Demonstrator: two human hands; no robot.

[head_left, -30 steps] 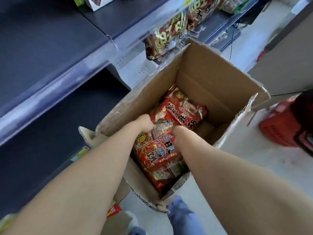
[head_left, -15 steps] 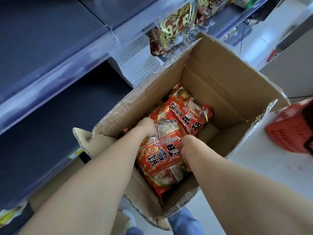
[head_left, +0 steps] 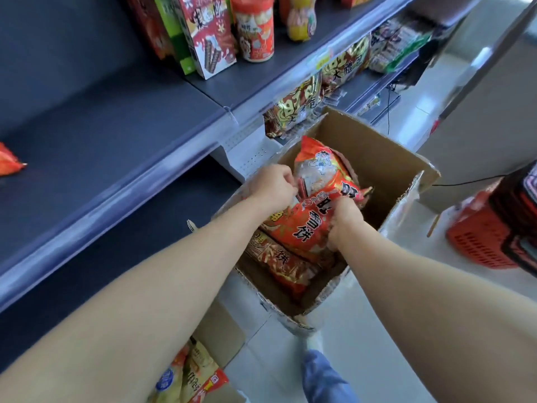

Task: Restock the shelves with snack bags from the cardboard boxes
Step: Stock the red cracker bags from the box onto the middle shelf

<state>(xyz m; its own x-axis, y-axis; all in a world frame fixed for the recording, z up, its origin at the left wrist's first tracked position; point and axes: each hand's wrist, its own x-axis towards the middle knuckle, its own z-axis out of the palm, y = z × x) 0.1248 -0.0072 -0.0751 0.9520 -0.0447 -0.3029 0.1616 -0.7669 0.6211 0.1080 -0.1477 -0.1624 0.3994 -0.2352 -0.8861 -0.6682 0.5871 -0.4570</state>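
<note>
1. The left hand (head_left: 273, 189) curls its fingers round the upper left edge of a red snack bag (head_left: 305, 228), at the bag's 10 o'clock.
2. The right hand (head_left: 345, 225) clenches the same bag's right edge, at its 3 o'clock.
3. The bag is held at the mouth of the open cardboard box (head_left: 380, 161).
4. A second red bag with a clear window (head_left: 319, 170) stands tilted at 12 o'clock, touching the first. I cannot tell whether either hand grips it.
5. More red bags (head_left: 284, 266) lie lower in the box, at 6 o'clock of the held one.
6. A dark shelf (head_left: 116, 126) runs at the box's 9 o'clock, with a red bag corner (head_left: 8, 164) at its far left.
7. A snack carton (head_left: 209, 39) and a canister (head_left: 255, 27) stand on the upper shelf, at 11 o'clock.
8. A red basket (head_left: 479, 245) sits on the floor at 3 o'clock of the box.
</note>
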